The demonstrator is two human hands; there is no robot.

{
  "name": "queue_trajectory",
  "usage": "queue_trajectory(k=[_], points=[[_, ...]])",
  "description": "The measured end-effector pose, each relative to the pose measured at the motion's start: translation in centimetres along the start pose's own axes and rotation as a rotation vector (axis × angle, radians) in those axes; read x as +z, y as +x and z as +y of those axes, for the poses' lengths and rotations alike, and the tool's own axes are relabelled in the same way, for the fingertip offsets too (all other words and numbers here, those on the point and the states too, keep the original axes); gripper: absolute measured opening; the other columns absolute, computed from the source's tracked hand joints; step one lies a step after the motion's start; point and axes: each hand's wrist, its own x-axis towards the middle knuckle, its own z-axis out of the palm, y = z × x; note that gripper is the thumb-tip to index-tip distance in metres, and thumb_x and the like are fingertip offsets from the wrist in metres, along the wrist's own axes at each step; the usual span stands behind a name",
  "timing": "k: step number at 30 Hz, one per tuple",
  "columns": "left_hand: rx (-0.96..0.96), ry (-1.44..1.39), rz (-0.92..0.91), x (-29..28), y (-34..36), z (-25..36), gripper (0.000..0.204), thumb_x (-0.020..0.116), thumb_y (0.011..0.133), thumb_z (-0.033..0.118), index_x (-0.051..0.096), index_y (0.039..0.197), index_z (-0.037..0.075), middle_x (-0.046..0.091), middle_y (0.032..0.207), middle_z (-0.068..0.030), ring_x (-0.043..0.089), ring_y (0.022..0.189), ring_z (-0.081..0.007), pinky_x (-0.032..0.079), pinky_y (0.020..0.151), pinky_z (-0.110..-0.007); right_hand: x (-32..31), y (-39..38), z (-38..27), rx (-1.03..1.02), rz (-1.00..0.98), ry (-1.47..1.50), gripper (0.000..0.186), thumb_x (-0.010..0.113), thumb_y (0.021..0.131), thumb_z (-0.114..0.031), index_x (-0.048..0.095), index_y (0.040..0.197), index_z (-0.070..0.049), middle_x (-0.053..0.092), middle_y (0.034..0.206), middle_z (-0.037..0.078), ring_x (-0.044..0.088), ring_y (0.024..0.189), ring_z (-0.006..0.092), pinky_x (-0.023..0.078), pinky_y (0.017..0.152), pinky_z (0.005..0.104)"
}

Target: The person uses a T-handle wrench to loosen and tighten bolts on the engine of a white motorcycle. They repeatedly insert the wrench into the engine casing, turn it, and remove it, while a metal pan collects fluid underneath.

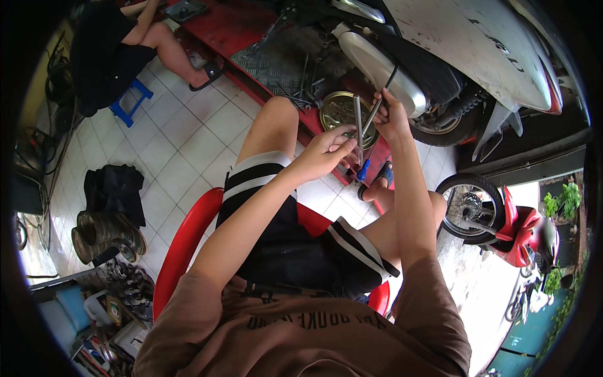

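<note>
over the right side of the round gold tray [323,114], the left hand [331,149] pinches a silver tube [358,116], long axis running near to far; right of the tray, the right hand [392,117] grips a dark-ended rod [391,79] slanting toward the tube.

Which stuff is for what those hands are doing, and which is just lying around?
Seem part of the job:
Silver rod, at the left hand
Long rod, in the right hand
Blue-handled tool, just below the hands
Round golden tray, close by

Seem just lying about:
Dark bundle, on the tiled floor
Red motorbike, off to the right
</note>
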Motion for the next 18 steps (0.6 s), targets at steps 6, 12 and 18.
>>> queue_trajectory(k=[6,12,18], points=[[-0.048,0.058,-0.038,-1.0,2.6,-1.5,0.026,0.048,0.098,0.022,0.055,0.093,-0.003,0.063,0.075,-0.0079,0.061,0.063,-0.0117,0.050,0.058,-0.025,0.1,0.3,0.5,-0.027,0.082,-0.083,0.030,0.044,0.097,-0.028,0.051,0.077,-0.007,0.029,0.044,-0.003,0.022,0.038,0.0088,0.018,0.040,0.0234],[-0.009,-0.116,-0.072,-2.0,3.0,-2.7,0.025,0.046,0.098,0.020,0.053,0.088,-0.002,0.063,0.072,-0.0078,0.061,0.058,-0.0119,0.049,0.054,-0.025,-0.3,2.5,-0.8,-0.296,0.334,-0.491,0.042,0.055,0.091,-0.018,0.041,0.129,-0.007,0.051,0.070,0.002,0.043,0.053,0.0089,0.032,0.045,0.0239],[-0.002,-0.190,-0.056,-1.8,3.0,-3.6,0.024,0.049,0.097,0.017,0.054,0.084,-0.002,0.060,0.066,-0.0071,0.058,0.055,-0.0109,0.047,0.051,-0.025,-2.2,7.1,-3.3,-0.344,0.257,-0.562,0.066,0.057,0.088,-0.012,0.020,0.143,-0.012,0.057,0.074,0.007,0.051,0.055,0.0132,0.040,0.048,0.0265]])
